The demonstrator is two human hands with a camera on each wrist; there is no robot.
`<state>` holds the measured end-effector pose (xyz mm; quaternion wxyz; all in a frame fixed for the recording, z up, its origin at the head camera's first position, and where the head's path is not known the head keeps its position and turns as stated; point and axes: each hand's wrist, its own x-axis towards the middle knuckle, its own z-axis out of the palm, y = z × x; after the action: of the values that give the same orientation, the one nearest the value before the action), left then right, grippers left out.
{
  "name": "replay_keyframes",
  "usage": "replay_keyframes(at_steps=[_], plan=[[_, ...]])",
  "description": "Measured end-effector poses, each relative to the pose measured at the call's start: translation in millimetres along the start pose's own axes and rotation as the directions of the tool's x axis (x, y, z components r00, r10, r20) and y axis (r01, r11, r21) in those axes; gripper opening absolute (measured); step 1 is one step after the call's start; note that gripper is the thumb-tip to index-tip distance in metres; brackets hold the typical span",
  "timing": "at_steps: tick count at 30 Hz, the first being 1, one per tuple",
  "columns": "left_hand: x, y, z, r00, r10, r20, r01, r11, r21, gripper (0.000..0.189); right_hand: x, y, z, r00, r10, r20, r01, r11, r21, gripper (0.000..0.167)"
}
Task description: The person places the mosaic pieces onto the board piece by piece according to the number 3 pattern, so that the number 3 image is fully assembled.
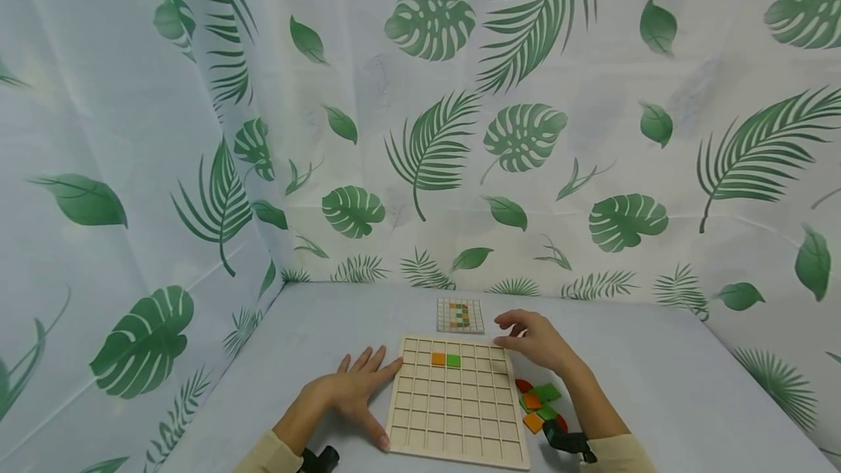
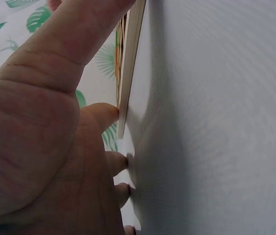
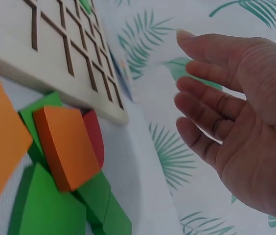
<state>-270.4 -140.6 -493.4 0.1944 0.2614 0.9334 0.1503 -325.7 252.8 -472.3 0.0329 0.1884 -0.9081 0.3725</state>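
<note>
The wooden board (image 1: 462, 406) lies flat on the tabletop (image 1: 348, 316), grid facing up. Two squares occupy adjoining cells near the board's far edge: an orange square (image 1: 438, 359) and, to its right, a green square (image 1: 453, 361).

The left hand (image 1: 358, 391) is spread wide at the board's left edge; index finger and thumb touch that edge, gripping nothing. In the left wrist view the thumb tip is cut off, and the grid shows too edge-on for its cells to be counted.

The right hand (image 1: 534, 339) is at the board's far right corner, fingers loosely bent, nothing visible between them. From here I cannot tell whether a fingertip touches the rim.

A card (image 1: 460, 315) lies just beyond the board's far edge; its coloured pattern is too small to read reliably.

Loose pieces (image 1: 545, 393), orange, green and red, are heaped beside the board's right edge. They overlap, and a black wrist device (image 1: 568, 439) hides part of the heap; I cannot count them exactly.
</note>
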Motion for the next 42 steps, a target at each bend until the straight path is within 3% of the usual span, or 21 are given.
replay_keyframes(at_steps=[7, 24, 34, 42], plan=[[0.1, 4.7, -1.3, 0.999, -0.035, 0.002, 0.035, 0.999, 0.008, 0.131, -7.6, 10, -11, 0.998, 0.043, 0.039, -0.044, 0.999, 0.022, 0.039], [1.1, 3.7, -0.4, 1.0, -0.03, 0.002, 0.03, 0.999, 0.017, 0.132, -24.2, 30, -32, 0.99, 0.119, 0.077, -0.123, 0.992, 0.043, 0.038], [0.4, 1.1, -1.3, 1.0, -0.021, 0.004, 0.021, 1.0, 0.01, 0.133, -26.6, 29, -29, 0.961, 0.112, 0.251, -0.132, 0.989, 0.063, 0.028], [0.4, 1.6, -1.0, 1.0, -0.022, 0.003, 0.022, 1.0, 0.007, 0.133, -27.2, 30, -23, 0.94, 0.096, 0.328, -0.127, 0.989, 0.077, 0.016]])
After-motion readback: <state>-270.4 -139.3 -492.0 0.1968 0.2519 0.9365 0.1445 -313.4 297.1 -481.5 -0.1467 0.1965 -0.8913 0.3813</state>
